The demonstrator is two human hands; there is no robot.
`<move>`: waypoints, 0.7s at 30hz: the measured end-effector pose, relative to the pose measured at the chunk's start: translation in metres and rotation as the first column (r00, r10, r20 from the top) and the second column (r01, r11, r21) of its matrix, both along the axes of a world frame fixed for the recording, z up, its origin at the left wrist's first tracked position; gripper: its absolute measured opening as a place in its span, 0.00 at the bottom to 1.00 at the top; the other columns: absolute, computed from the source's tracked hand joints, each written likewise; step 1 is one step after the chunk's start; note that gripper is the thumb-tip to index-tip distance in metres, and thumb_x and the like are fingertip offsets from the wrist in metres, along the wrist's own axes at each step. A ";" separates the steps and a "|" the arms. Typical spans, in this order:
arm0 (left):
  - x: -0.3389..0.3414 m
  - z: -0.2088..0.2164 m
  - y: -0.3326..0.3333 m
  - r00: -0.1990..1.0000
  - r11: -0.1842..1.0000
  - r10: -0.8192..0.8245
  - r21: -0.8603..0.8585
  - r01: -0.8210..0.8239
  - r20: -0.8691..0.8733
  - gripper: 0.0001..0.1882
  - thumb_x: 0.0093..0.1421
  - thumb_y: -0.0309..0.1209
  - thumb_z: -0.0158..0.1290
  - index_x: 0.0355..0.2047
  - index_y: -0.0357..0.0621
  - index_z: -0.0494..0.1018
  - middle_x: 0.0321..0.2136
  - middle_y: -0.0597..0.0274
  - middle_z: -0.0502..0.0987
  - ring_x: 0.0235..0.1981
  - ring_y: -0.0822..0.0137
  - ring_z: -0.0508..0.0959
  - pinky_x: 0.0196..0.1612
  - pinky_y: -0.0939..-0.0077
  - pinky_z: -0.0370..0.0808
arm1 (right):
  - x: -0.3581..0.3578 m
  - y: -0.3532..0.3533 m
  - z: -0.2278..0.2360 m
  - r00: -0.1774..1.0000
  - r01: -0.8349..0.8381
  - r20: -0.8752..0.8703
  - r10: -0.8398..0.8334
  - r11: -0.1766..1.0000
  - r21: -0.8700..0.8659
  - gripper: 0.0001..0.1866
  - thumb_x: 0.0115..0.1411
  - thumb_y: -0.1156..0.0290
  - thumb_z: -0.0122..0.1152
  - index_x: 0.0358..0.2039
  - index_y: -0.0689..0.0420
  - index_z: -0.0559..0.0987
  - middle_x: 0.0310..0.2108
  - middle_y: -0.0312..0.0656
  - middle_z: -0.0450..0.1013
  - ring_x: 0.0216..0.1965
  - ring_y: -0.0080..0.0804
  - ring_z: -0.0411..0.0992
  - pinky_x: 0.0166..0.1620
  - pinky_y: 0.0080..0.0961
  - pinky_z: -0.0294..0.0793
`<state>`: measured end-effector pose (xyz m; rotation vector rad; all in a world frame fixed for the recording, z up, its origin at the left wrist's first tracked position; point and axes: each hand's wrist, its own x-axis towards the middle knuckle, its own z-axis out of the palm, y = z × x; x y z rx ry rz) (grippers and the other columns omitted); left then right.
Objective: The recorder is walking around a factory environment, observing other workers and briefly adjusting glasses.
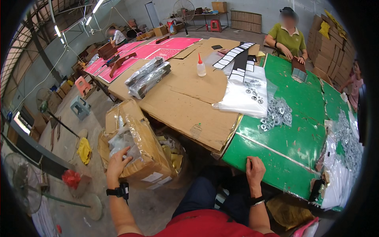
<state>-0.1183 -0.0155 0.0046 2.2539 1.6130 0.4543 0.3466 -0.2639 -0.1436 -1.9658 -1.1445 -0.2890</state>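
- L hand point(119, 160): fingers part-spread, thumb apart, at mouth of cardboard carton point(157, 160); nothing seen gripped. Contact w/ film unclear.
- R hand point(256, 169): fingers loosely curled, by near edge of green tabletop point(272, 146); palm hidden, can't tell if anything's in it.
- Clear plastic bags point(118, 140): bunched in open carton, L of table, just beyond L fingertips.
- Handling (est.): v. light, limp, slippery; film may cling or tear. Best hold: pinch a loose edge or fold, thumb vs. index.
- Carton: prob. stiffish, bulky; steady by rim.
- Surface: green top scuffed, glossy; brown cardboard sheet point(185, 106) covers area to L. On it: red-tipped squeeze bottle point(201, 70), plastic-wrapped bundles point(148, 77). Bagged metal rings point(276, 112) on green.
- Room: workshop, concrete floor point(146, 213), grey stool point(80, 108), co-worker point(287, 39) opp. w/ hands at brown box point(299, 66).
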 end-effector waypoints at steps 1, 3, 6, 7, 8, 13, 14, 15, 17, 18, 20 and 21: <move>0.000 0.000 0.000 1.000 1.000 0.000 0.004 0.001 -0.011 0.28 0.59 0.36 0.64 0.60 0.47 0.75 0.42 0.48 0.82 0.36 0.53 0.81 0.45 0.62 0.77 | 0.000 0.000 0.000 1.000 0.000 -0.002 0.000 1.000 0.003 0.02 0.61 0.74 0.62 0.35 0.57 0.80 0.29 0.45 0.74 0.33 0.48 0.75 0.36 0.41 0.73; -0.001 -0.001 0.001 1.000 1.000 0.000 0.009 0.001 -0.021 0.28 0.59 0.36 0.64 0.60 0.47 0.75 0.42 0.48 0.82 0.36 0.53 0.81 0.45 0.62 0.77 | 0.000 0.000 0.000 1.000 -0.001 -0.004 0.001 1.000 0.006 0.02 0.61 0.74 0.62 0.35 0.57 0.80 0.29 0.45 0.74 0.33 0.48 0.75 0.37 0.41 0.73; -0.003 -0.003 0.002 1.000 1.000 -0.012 0.019 0.013 -0.013 0.29 0.59 0.36 0.64 0.60 0.46 0.75 0.42 0.48 0.82 0.35 0.54 0.81 0.45 0.62 0.77 | 0.000 0.001 -0.001 1.000 -0.004 -0.003 0.004 1.000 0.012 0.02 0.61 0.74 0.62 0.35 0.57 0.80 0.29 0.45 0.74 0.33 0.48 0.75 0.37 0.41 0.73; -0.003 -0.003 0.002 1.000 1.000 -0.010 0.021 0.011 -0.017 0.29 0.59 0.37 0.64 0.60 0.46 0.75 0.43 0.48 0.82 0.35 0.54 0.81 0.45 0.62 0.77 | 0.001 0.001 -0.001 1.000 -0.001 -0.002 0.001 1.000 0.009 0.02 0.61 0.74 0.62 0.35 0.57 0.80 0.29 0.45 0.74 0.33 0.48 0.75 0.37 0.41 0.73; -0.002 -0.003 0.002 1.000 1.000 -0.009 0.023 0.009 -0.021 0.29 0.59 0.37 0.64 0.60 0.47 0.75 0.43 0.48 0.82 0.35 0.54 0.81 0.45 0.62 0.77 | 0.001 0.001 -0.001 1.000 0.002 -0.001 -0.002 1.000 0.005 0.02 0.61 0.74 0.62 0.35 0.57 0.80 0.29 0.45 0.74 0.33 0.48 0.75 0.37 0.41 0.73; -0.002 -0.003 0.002 1.000 1.000 -0.001 0.016 0.002 -0.023 0.29 0.58 0.37 0.64 0.60 0.47 0.75 0.43 0.48 0.83 0.35 0.54 0.82 0.44 0.62 0.77 | 0.001 0.000 -0.002 1.000 -0.001 -0.002 0.001 1.000 0.000 0.02 0.61 0.74 0.62 0.35 0.56 0.80 0.29 0.45 0.74 0.33 0.48 0.75 0.37 0.41 0.73; -0.002 -0.003 0.003 1.000 1.000 0.004 0.012 -0.004 -0.024 0.28 0.58 0.37 0.64 0.60 0.47 0.75 0.43 0.48 0.83 0.35 0.54 0.82 0.44 0.62 0.77 | 0.001 0.000 -0.003 1.000 0.001 -0.003 -0.001 1.000 -0.001 0.02 0.61 0.74 0.62 0.35 0.56 0.80 0.29 0.45 0.74 0.33 0.48 0.75 0.37 0.41 0.73; -0.002 -0.003 0.003 1.000 1.000 0.004 0.012 -0.004 -0.024 0.28 0.58 0.37 0.64 0.60 0.47 0.75 0.43 0.48 0.83 0.35 0.54 0.82 0.44 0.62 0.77 | 0.001 0.000 -0.003 1.000 0.000 -0.003 0.000 1.000 -0.001 0.02 0.61 0.74 0.62 0.35 0.56 0.80 0.29 0.45 0.74 0.33 0.48 0.75 0.37 0.41 0.73; -0.002 -0.003 0.002 1.000 1.000 0.011 0.007 -0.011 -0.013 0.28 0.58 0.37 0.64 0.60 0.47 0.76 0.42 0.48 0.83 0.35 0.54 0.82 0.44 0.62 0.78 | 0.001 0.000 -0.002 1.000 0.001 -0.004 -0.001 1.000 0.001 0.02 0.61 0.74 0.62 0.35 0.56 0.79 0.29 0.45 0.74 0.33 0.48 0.75 0.37 0.41 0.73; -0.001 -0.003 0.002 1.000 1.000 0.011 0.008 -0.011 -0.013 0.28 0.58 0.37 0.64 0.60 0.47 0.76 0.42 0.48 0.83 0.35 0.54 0.82 0.44 0.62 0.78 | 0.001 0.000 -0.002 1.000 0.001 -0.004 -0.001 1.000 0.001 0.02 0.61 0.74 0.62 0.35 0.56 0.79 0.29 0.45 0.74 0.33 0.48 0.75 0.37 0.41 0.73; -0.001 -0.003 0.002 1.000 1.000 0.011 0.011 -0.010 -0.029 0.28 0.58 0.37 0.64 0.60 0.48 0.76 0.42 0.48 0.83 0.35 0.54 0.82 0.44 0.63 0.78 | 0.001 0.000 -0.002 1.000 0.002 -0.004 -0.002 1.000 -0.007 0.02 0.61 0.74 0.62 0.35 0.56 0.79 0.29 0.45 0.74 0.33 0.48 0.75 0.37 0.41 0.73; -0.002 -0.003 0.002 1.000 1.000 0.011 0.011 -0.010 -0.029 0.28 0.58 0.37 0.64 0.60 0.48 0.76 0.42 0.48 0.83 0.35 0.54 0.82 0.44 0.63 0.78 | 0.001 0.000 -0.002 1.000 0.002 -0.004 -0.002 1.000 -0.007 0.02 0.61 0.74 0.62 0.35 0.56 0.79 0.29 0.45 0.74 0.33 0.48 0.75 0.37 0.41 0.73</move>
